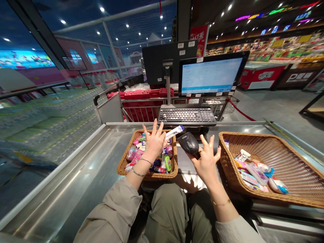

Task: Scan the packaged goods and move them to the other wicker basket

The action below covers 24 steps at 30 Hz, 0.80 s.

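Note:
My left hand (154, 141) is over the smaller wicker basket (122, 165), its fingers fanned out. A slim white-and-blue package (174, 132) juts from its thumb side, held there; the grip itself is hidden beneath the hand. Small colourful packaged items (138, 155) fill this basket. My right hand (206, 162) has a black barcode scanner (188, 143) by its thumb side, with several fingers spread away from it. The scanner's head points towards the white package. Its handle is mostly hidden by the hand.
A larger wicker basket (293, 158) on the right holds several packaged items (255, 173). Ahead are a keyboard (187, 114) and a lit monitor (211, 76). The metal counter (88, 175) has a raised edge at left. A shopping cart (144, 109) stands beyond.

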Available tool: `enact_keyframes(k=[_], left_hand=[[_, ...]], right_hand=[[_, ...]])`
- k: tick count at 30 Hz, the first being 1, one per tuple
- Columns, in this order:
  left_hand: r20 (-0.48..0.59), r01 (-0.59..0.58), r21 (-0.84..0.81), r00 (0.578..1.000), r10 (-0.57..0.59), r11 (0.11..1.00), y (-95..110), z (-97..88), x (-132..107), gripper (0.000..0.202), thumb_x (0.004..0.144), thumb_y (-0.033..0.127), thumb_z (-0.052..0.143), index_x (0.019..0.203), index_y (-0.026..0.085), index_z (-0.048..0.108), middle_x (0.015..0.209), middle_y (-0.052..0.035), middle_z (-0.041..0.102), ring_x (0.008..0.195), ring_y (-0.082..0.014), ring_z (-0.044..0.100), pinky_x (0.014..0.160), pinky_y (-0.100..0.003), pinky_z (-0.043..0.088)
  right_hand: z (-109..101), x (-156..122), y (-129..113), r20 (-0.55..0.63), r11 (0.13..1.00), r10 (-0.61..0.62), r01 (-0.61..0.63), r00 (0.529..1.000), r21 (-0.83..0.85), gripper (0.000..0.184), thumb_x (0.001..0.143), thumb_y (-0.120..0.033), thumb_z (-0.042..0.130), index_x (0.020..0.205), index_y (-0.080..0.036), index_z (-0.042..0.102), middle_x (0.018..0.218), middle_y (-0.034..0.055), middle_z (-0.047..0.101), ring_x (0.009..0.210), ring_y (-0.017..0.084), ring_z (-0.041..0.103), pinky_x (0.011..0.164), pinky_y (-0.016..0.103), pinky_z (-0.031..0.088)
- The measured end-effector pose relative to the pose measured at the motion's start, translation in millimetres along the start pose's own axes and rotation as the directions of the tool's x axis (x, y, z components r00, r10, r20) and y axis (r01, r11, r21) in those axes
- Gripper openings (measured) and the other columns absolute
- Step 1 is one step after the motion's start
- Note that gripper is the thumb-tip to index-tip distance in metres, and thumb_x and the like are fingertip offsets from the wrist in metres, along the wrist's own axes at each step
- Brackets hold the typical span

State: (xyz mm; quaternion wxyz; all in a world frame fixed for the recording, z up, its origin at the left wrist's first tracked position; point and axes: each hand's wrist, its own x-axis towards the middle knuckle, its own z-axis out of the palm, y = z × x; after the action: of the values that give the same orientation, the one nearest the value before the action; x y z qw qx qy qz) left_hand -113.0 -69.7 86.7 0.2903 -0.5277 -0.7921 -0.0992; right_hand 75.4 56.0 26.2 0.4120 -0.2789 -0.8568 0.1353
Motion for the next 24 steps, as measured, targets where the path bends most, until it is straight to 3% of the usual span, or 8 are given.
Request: enact_keyframes(k=[15,24], left_hand=[[-0.011,-0.004,0.004,1.000,0.004,1.000,8,2.0,9,0.023,0.095,0.036,0.062,0.110,0.021,0.072,0.159,-0.0118,0.042,0.153,-0.0416,0.022,0.113,-0.084,-0.005],[-0.012,-0.003,-0.045,1.000,0.002,0.999,17,0.2,18,0.023,0.094,0.035,0.062,0.110,0.023,0.073,0.158,-0.0115,0.043,0.153,-0.0424,0.021,0.113,-0.084,-0.005]], right_hand=[[-8,3,7,-0.036,0.999,0.042,-0.041,0.998,0.027,0.026,0.090,-0.036,0.056,0.101,-0.019,0.072,0.156,0.0158,0.046,0.156,0.040,0.015,0.112,0.079,0.012],[-14,4,16,-0.075,0.999,0.039,-0.039,0.996,-0.005,0.022,0.088,-0.029,0.058,0.101,-0.019,0.072,0.156,0.0152,0.046,0.156,0.039,0.015,0.113,0.078,0.011]])
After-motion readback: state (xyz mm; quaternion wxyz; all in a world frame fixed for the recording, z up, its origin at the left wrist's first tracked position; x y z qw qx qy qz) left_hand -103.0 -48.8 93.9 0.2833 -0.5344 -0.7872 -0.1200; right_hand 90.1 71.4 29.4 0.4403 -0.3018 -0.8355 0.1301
